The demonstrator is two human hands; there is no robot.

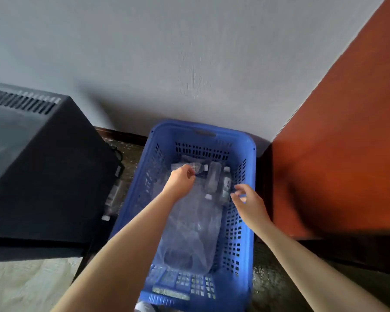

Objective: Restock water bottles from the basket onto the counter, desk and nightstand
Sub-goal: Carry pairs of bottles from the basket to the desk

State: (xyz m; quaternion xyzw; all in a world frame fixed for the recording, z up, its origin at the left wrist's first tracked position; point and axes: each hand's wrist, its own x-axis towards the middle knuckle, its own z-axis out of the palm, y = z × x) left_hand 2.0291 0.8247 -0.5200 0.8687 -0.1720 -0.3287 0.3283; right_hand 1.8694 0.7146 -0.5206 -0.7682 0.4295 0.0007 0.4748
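A blue plastic basket (245, 221) stands on the floor against the wall. Several clear water bottles with white caps lie at its far end, among them one upright-lying bottle (226, 185) at the right and another (212, 180) beside it. Clear plastic wrap (194, 233) covers the basket's middle. My left hand (181, 181) reaches into the basket, its fingers curled on a bottle (198, 168) lying crosswise at the far end. My right hand (248, 202) hovers at the basket's right side, fingers apart and holding nothing, close to the right-hand bottle.
A black cabinet-like appliance (43, 172) with a vent grille fills the left. A bottle (113, 199) lies on the floor between it and the basket. An orange-brown wooden panel (336, 154) stands at the right. A grey wall is behind.
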